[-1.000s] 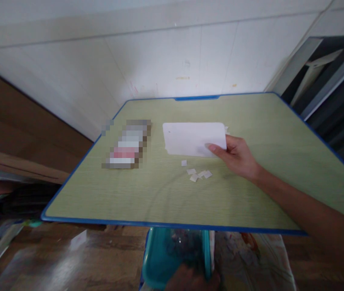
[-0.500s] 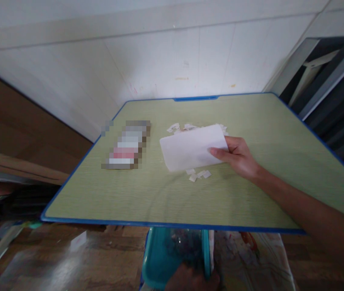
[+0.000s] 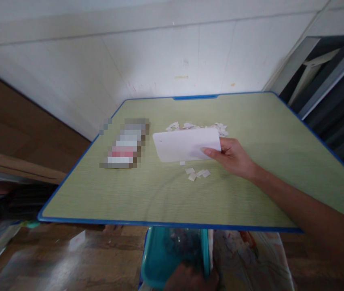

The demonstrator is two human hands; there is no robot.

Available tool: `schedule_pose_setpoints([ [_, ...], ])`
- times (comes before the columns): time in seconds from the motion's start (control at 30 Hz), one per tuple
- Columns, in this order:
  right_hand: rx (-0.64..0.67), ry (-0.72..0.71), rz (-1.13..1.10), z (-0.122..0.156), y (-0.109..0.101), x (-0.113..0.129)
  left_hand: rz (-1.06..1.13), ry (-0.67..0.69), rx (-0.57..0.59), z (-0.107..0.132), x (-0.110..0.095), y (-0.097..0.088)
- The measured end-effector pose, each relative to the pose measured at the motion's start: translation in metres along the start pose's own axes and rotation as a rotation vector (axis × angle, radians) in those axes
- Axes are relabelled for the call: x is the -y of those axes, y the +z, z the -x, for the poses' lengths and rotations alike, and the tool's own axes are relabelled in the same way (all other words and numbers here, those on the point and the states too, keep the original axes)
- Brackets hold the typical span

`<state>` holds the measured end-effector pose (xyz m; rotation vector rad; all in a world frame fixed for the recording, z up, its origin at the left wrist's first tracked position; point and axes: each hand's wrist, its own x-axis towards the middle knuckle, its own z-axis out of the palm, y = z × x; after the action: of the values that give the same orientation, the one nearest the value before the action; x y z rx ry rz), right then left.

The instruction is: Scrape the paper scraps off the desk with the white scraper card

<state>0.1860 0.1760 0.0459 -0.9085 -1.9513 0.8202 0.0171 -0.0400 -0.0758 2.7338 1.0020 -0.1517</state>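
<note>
My right hand [image 3: 237, 157] is closed on the right end of a white card [image 3: 184, 145] with rounded corners, thumb on top and fingers behind. A small dark mark shows near the card's upper left corner. The card is held tilted above the table, over small white paper pieces. Some of these paper pieces [image 3: 220, 128] lie in a heap behind it, and a few loose paper pieces [image 3: 192, 176] lie in front. Below the table edge, what seems to be my left hand [image 3: 190, 278] is dark and blurred at the teal tub [image 3: 156, 266]; its fingers cannot be made out.
The green table [image 3: 99, 198] has a blue edge and stands against a white wall [image 3: 159, 60]. A pixelated flat object [image 3: 125, 143] lies on its left. Dark folded frames [image 3: 335, 81] lean at the right. A patterned cloth [image 3: 250, 258] is below, beside the tub.
My right hand has moved the white card slightly left and tilted it so that its face looks narrower. More paper pieces show behind it, and one more shows under its front edge.
</note>
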Motion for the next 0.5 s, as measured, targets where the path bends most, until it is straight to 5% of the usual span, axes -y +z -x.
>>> schedule_pose_setpoints([
  [0.33, 0.066, 0.026, -0.18, 0.0003, -0.0011, 0.0012, 0.032, 0.008, 0.129, -0.0027, -0.0001, -0.0016],
  [0.5, -0.093, 0.11, -0.388, 0.0011, -0.0043, -0.0013, 0.037, 0.004, 0.106, -0.0038, 0.0012, -0.0064],
])
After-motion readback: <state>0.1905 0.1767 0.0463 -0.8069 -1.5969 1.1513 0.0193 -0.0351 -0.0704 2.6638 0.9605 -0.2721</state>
